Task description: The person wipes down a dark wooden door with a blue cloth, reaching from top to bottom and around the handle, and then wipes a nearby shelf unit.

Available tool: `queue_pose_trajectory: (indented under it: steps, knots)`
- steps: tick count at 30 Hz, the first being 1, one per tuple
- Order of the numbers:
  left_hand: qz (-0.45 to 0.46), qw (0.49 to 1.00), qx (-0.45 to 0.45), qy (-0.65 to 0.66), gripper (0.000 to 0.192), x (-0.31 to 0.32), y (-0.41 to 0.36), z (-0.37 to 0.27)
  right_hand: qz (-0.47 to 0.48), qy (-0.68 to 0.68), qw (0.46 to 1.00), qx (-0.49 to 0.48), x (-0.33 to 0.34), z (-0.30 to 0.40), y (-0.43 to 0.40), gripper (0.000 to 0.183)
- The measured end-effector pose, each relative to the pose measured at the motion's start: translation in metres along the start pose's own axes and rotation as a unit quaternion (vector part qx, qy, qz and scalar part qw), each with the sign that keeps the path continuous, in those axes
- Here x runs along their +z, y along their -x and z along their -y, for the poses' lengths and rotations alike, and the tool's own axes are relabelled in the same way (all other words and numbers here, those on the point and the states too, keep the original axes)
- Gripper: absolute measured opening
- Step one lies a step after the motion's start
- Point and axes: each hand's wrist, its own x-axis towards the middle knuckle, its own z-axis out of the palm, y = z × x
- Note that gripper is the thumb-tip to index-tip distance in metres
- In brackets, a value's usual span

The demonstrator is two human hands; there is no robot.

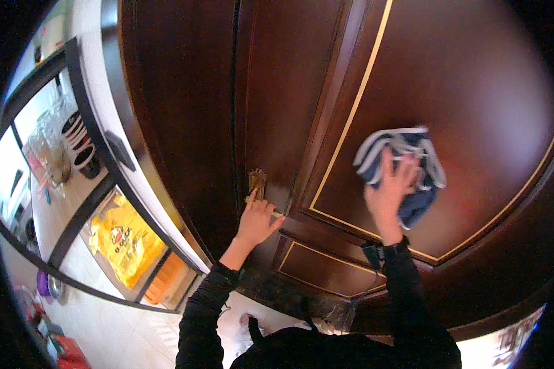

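Before me stands a dark brown glossy door point(286, 106) with inlaid gold lines around its panels. My left hand point(257, 221) is on a brass-coloured door handle point(257, 184), its fingers over the lower part of the handle. To the right, my right hand point(390, 189) presses a dark blue cloth with white edging point(418, 203) against the large door panel. The cloth is bunched under the fingers and slightly blurred.
At left, a black-framed shelf unit point(92, 97) holds stacked dark cups point(88, 161), a yellow plastic bag point(129, 244) and an orange container point(166, 276). Red items point(69, 353) lie on the tiled floor at lower left.
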Motion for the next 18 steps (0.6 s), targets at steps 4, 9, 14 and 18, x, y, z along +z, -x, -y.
queue_pose_trajectory:
  steps: [4,9,14,18]
  knots:
    - [0.016,1.000,-0.021,0.012,0.037,0.010,-0.003,-0.003,0.222,-0.087,0.947,-0.215,0.055,0.011,0.039,0.070]
    - [-0.006,0.998,-0.047,0.041,0.035,0.010,-0.005,0.008,0.199,-0.036,0.880,-0.430,0.113,-0.035,0.084,0.047]
    - [-0.045,0.999,0.001,0.001,0.034,0.017,-0.007,0.008,0.313,-0.030,0.879,-0.359,0.016,-0.051,0.009,0.050]
    - [-0.008,1.000,-0.022,-0.020,0.036,0.014,-0.011,-0.005,0.094,0.134,0.978,-0.132,-0.109,-0.080,-0.084,0.071]
